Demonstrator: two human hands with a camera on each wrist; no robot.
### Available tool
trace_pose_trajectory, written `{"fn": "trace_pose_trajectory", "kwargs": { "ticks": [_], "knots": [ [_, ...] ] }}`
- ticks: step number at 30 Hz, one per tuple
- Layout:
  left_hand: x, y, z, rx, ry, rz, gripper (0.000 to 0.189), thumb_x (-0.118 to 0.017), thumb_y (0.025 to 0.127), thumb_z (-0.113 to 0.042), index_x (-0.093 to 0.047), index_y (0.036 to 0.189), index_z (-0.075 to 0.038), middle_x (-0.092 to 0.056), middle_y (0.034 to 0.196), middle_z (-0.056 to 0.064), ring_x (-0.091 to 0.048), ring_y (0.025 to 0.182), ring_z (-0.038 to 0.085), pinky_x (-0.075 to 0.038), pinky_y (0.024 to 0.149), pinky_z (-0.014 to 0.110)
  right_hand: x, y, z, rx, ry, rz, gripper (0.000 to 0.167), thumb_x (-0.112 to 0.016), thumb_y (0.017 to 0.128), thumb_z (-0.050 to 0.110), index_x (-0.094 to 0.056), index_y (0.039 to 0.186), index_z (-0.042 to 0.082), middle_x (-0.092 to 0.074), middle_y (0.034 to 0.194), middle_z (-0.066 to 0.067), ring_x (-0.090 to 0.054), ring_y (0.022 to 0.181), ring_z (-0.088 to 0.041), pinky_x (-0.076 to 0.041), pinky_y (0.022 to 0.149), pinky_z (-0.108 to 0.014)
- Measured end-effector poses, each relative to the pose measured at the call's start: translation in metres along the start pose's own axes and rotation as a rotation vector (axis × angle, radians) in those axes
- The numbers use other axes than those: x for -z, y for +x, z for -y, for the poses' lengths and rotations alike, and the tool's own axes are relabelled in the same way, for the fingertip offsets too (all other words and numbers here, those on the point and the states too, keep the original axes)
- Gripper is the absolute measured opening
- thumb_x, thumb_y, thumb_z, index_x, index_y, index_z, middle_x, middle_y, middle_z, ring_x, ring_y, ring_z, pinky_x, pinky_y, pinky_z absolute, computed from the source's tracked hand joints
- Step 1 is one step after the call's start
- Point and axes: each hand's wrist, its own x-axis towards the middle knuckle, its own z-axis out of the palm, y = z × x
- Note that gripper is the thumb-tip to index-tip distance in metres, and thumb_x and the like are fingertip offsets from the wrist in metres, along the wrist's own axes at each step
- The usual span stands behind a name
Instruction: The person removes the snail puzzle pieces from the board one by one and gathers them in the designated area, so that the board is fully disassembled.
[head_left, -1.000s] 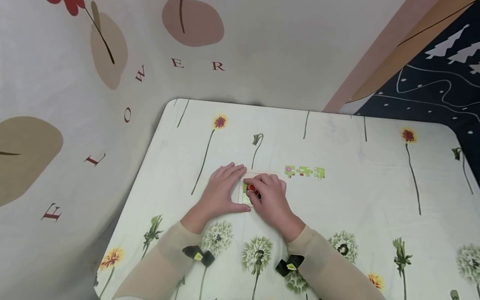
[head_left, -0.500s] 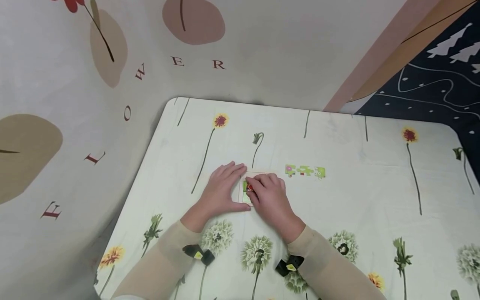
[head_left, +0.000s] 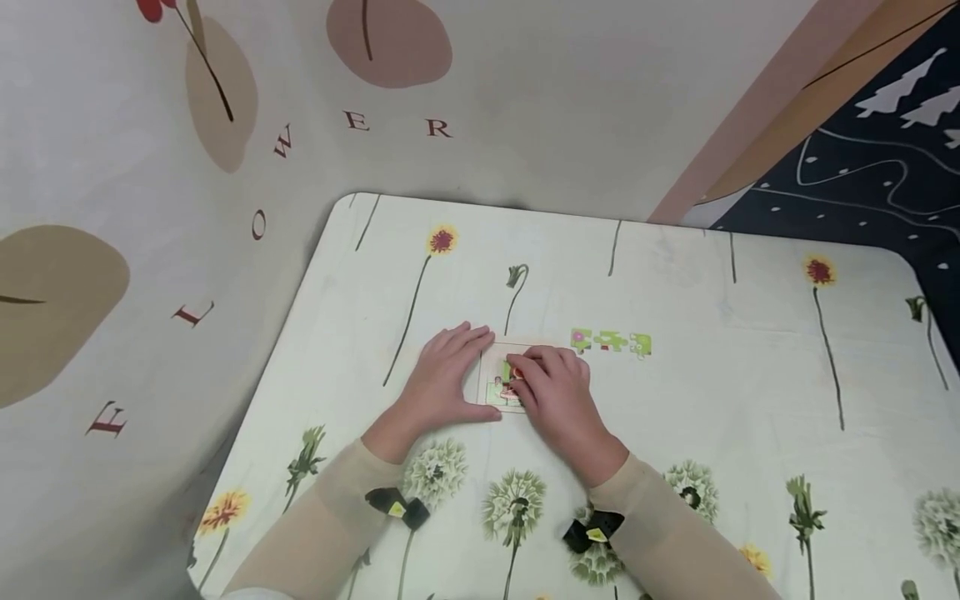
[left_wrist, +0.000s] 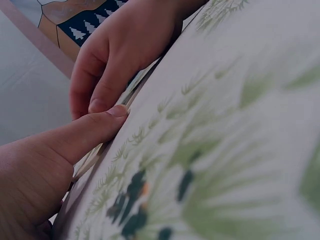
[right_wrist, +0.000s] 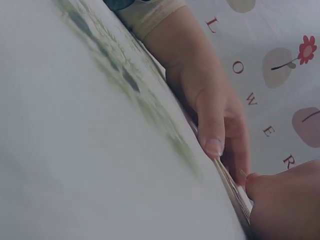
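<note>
A small pale puzzle board (head_left: 489,354) lies on the table in the head view. My left hand (head_left: 448,379) rests along its left side, fingers extended at the upper left corner and thumb at the near edge. My right hand (head_left: 557,404) pinches a green and red puzzle piece (head_left: 507,371) over the board, partly hidden by the fingers. Below that, a light green and red printed part (head_left: 496,394) shows in the board's lower left. In the left wrist view the left thumb (left_wrist: 95,129) touches the board's edge, with the right hand's fingertips just beyond.
Three loose green puzzle pieces (head_left: 611,341) lie in a row right of the board, beyond the right hand. A flower-print cloth (head_left: 712,358) covers the table. A printed fabric wall (head_left: 540,125) rises behind the far edge.
My right hand has shifted a little to the right with the pinched puzzle piece, uncovering more of the board's lower left. The left hand has stayed in place.
</note>
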Motion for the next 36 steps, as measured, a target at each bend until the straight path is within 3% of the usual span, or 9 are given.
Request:
{"fn": "trace_pose_trajectory", "kwargs": {
  "ticks": [13, 27, 36],
  "knots": [
    [0.0, 0.001, 0.0, 0.01, 0.026, 0.016, 0.119, -0.091, 0.071, -0.067, -0.045, 0.163, -0.008, -0.041, 0.169, 0.007, -0.026, 0.159, 0.034, -0.019, 0.129, 0.056, 0.008, -0.009, -0.016, -0.051, 0.015, -0.014, 0.032, -0.073, 0.103, 0.018, -0.073, 0.135, 0.014, -0.058, 0.121, -0.01, -0.049, 0.112, -0.038, -0.036, 0.094, -0.059],
    [0.0, 0.0, -0.001, 0.016, 0.007, 0.02, 0.118, -0.093, 0.07, -0.064, -0.046, 0.162, -0.008, -0.041, 0.168, 0.007, -0.026, 0.159, 0.034, -0.018, 0.129, 0.057, 0.028, -0.032, -0.048, -0.127, 0.013, -0.079, 0.034, -0.075, 0.1, 0.011, -0.073, 0.134, 0.009, -0.058, 0.12, -0.014, -0.046, 0.109, -0.041, -0.032, 0.094, -0.063],
    [0.0, -0.001, -0.001, 0.014, -0.004, 0.017, 0.117, -0.094, 0.07, -0.063, -0.047, 0.162, -0.008, -0.041, 0.168, 0.007, -0.025, 0.16, 0.033, -0.018, 0.129, 0.057, 0.032, -0.036, -0.051, -0.148, -0.007, -0.074, 0.034, -0.076, 0.1, 0.011, -0.073, 0.134, 0.007, -0.056, 0.115, -0.013, -0.045, 0.108, -0.042, -0.032, 0.092, -0.062]
  ]
}}
